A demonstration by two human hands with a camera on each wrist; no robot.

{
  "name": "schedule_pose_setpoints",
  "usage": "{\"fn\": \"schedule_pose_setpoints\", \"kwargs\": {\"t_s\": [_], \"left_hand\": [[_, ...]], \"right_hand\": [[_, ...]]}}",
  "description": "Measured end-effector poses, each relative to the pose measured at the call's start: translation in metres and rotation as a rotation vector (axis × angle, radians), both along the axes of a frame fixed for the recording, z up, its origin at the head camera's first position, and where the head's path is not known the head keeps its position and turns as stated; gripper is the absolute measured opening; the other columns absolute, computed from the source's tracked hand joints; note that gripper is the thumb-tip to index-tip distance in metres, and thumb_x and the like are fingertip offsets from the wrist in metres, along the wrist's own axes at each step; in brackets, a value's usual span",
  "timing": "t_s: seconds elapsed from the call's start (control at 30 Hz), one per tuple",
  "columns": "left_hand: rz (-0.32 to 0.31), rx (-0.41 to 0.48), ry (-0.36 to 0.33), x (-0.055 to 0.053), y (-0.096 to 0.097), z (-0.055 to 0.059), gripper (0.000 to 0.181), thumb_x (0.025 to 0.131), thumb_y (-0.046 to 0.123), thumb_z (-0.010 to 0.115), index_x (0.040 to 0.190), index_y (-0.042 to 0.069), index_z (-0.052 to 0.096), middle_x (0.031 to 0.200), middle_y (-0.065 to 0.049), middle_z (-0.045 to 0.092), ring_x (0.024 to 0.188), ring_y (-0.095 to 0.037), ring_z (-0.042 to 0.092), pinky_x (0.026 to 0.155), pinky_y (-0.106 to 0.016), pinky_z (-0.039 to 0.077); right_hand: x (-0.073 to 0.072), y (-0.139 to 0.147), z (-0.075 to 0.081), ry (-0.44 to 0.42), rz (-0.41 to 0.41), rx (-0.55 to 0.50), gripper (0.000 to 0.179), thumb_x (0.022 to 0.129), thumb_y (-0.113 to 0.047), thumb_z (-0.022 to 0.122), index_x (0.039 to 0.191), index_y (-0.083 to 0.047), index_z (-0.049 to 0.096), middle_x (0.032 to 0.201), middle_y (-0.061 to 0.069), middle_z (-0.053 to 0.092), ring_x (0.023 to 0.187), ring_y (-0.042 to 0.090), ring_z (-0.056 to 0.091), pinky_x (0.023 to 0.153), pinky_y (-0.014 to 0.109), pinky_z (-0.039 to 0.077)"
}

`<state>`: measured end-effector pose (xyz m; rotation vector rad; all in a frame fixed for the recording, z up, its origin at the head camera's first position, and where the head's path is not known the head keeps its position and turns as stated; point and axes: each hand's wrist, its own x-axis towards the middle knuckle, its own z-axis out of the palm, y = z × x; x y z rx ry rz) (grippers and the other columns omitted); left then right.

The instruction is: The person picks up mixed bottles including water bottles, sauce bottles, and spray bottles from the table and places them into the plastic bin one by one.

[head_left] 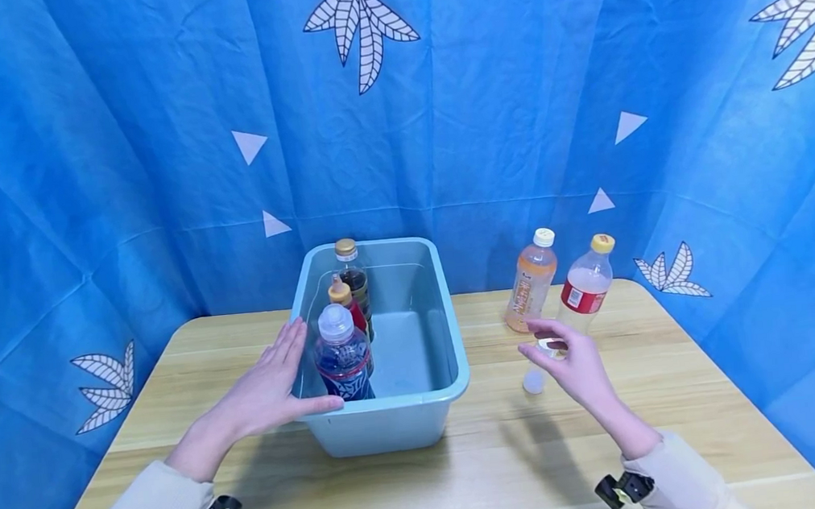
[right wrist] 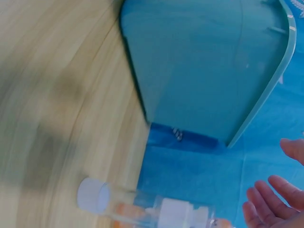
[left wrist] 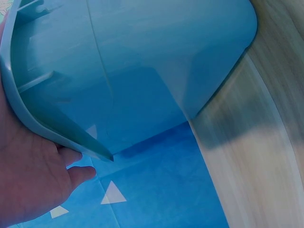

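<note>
My left hand [head_left: 263, 392] rests at the near left corner of a blue-grey plastic bin [head_left: 416, 400], fingers straight along the left rim and thumb on the front rim. Inside stand a blue bottle [head_left: 344, 359] with a translucent cap, a red squeeze bottle [head_left: 359, 317] with a yellow nozzle, and a dark bottle [head_left: 359, 284] with a gold cap. Nothing is in my right hand [head_left: 573, 365], which hovers with parted, bent fingers over a clear bottle [right wrist: 178, 213]. That bottle's white cap [head_left: 532, 381] faces me; my hand partly hides its body in the head view.
Behind my right hand stand an orange drink bottle [head_left: 532, 280] with a white cap and a clear bottle [head_left: 588, 283] with a red label and yellow cap. A blue curtain [head_left: 483, 118] hangs behind and beside the wooden table [head_left: 457, 493].
</note>
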<state>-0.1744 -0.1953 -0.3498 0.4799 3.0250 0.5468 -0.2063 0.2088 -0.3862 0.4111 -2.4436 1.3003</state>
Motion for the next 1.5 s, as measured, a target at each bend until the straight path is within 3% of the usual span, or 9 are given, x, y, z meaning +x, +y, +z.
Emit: {"fn": "schedule_pose_setpoints", "kwargs": {"t_s": [0.2, 0.7, 1.2, 1.5], "left_hand": [[0.001, 0.000, -0.005, 0.000, -0.001, 0.000, 0.117, 0.064, 0.075, 0.050, 0.142, 0.004, 0.001, 0.147, -0.015, -0.001, 0.133, -0.032, 0.001, 0.102, -0.054, 0.013], [0.001, 0.002, -0.005, 0.000, -0.001, 0.000, 0.116, 0.064, 0.075, 0.051, 0.142, 0.005, 0.000, 0.147, -0.015, -0.001, 0.133, -0.032, 0.001, 0.102, -0.054, 0.012], [-0.001, 0.003, -0.006, 0.000, -0.001, -0.001, 0.116, 0.064, 0.075, 0.051, 0.142, 0.004, 0.000, 0.147, -0.014, -0.002, 0.133, -0.032, 0.000, 0.103, -0.053, 0.012], [0.002, 0.005, -0.004, 0.000, -0.001, -0.002, 0.115, 0.066, 0.072, 0.053, 0.142, 0.005, 0.000, 0.147, -0.014, -0.002, 0.133, -0.031, 0.000, 0.103, -0.053, 0.012]], "right_hand": [[-0.004, 0.008, -0.005, -0.010, -0.048, 0.011, 0.037, 0.077, -0.018, 0.070, 0.107, 0.000, 0.059, 0.105, 0.017, 0.061, 0.092, 0.032, 0.057, 0.077, 0.047, 0.047], [-0.015, 0.025, -0.016, -0.022, -0.140, 0.090, 0.039, 0.075, -0.016, 0.071, 0.106, 0.004, 0.059, 0.101, 0.018, 0.061, 0.086, 0.028, 0.056, 0.075, 0.043, 0.048], [-0.024, 0.034, -0.025, -0.102, -0.150, 0.116, 0.044, 0.074, -0.023, 0.073, 0.106, 0.004, 0.060, 0.098, 0.018, 0.062, 0.084, 0.027, 0.057, 0.069, 0.036, 0.050], [-0.028, 0.034, -0.030, -0.116, -0.140, 0.129, 0.041, 0.072, -0.017, 0.074, 0.105, 0.005, 0.061, 0.095, 0.017, 0.062, 0.080, 0.026, 0.059, 0.067, 0.034, 0.051]]}}
